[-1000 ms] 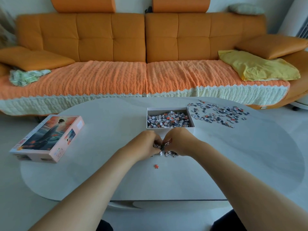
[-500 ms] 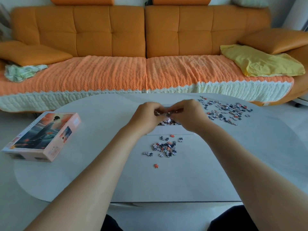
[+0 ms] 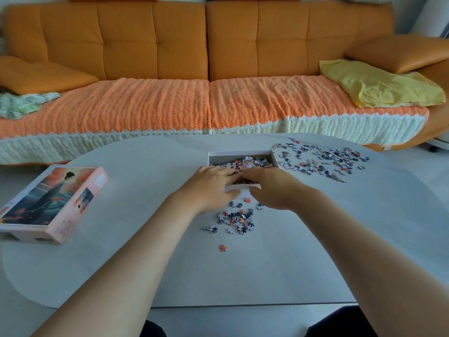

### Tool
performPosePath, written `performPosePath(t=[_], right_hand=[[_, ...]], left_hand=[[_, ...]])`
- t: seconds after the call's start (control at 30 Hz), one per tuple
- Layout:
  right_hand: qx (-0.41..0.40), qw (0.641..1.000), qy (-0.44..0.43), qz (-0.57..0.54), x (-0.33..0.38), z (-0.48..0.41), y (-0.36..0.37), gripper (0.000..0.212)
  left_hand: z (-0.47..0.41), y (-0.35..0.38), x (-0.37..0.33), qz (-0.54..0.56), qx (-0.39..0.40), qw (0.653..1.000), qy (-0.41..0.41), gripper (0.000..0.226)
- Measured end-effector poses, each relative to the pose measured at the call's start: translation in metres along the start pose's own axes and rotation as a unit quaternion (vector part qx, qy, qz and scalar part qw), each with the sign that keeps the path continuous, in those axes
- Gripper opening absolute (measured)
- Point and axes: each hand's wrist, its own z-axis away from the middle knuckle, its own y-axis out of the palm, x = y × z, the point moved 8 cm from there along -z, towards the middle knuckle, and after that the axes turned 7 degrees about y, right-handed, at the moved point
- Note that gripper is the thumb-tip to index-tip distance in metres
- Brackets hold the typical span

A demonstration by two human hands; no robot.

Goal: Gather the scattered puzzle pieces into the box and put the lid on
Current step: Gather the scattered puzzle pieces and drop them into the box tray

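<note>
Two bare forearms are seen reaching from the bottom of the frame toward its centre, over a pale oval counter (image 3: 315,251). The left hand (image 3: 209,188) is held palm down with its fingers loosely spread, the fingertips resting over the near left corner of a shallow white box (image 3: 239,155). The right hand (image 3: 272,188) is also held palm down and spread fairly wide, fingers extended over the near edge of the box, thumb pointing left along the box's front wall. Nothing is seen gripped in either hand; whether the fingertips touch the pieces inside the box cannot be told.

The box is placed just above the centre of the frame, open, and partly filled with small puzzle pieces in grey, white and orange. A small heap of loose pieces (image 3: 235,218) is found on the counter just below the hands, with one orange piece (image 3: 222,247) lying apart, lower still. A wider scatter of pieces (image 3: 320,161) is spread to the right of the box, close to its right wall.

The lid (image 3: 51,203), printed with a figure in a robe, is set at the left edge of the frame, well apart from the box. An orange sofa (image 3: 155,45) fills the top of the frame.
</note>
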Motion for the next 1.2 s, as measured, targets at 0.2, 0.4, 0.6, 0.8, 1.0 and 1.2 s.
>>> performPosePath(t=[0.2, 0.4, 0.6, 0.8, 1.0, 1.2], right_hand=[[-0.006, 1.0, 0.005, 0.012, -0.001, 0.003, 0.002, 0.053], [-0.081, 0.997, -0.014, 0.001, -0.001, 0.01, -0.004, 0.05], [-0.153, 0.98, -0.102, -0.077, 0.028, 0.029, -0.019, 0.042], [-0.067, 0.994, -0.091, 0.003, 0.04, 0.038, 0.007, 0.045], [0.019, 0.999, -0.015, 0.025, 0.03, 0.036, 0.036, 0.059], [-0.016, 0.999, -0.02, -0.045, 0.024, 0.038, 0.023, 0.035]], left_hand=[[0.007, 0.009, 0.001, -0.016, 0.017, 1.0, -0.011, 0.071], [0.018, -0.011, -0.003, 0.033, -0.104, 0.994, 0.007, 0.063], [0.047, -0.031, -0.017, 0.034, -0.169, 0.984, 0.052, 0.033], [0.07, -0.002, -0.003, 0.072, 0.013, 0.996, -0.057, 0.059], [0.063, 0.02, -0.005, 0.151, 0.004, 0.987, -0.056, 0.034], [0.054, 0.01, -0.003, 0.189, -0.085, 0.977, -0.052, 0.028]])
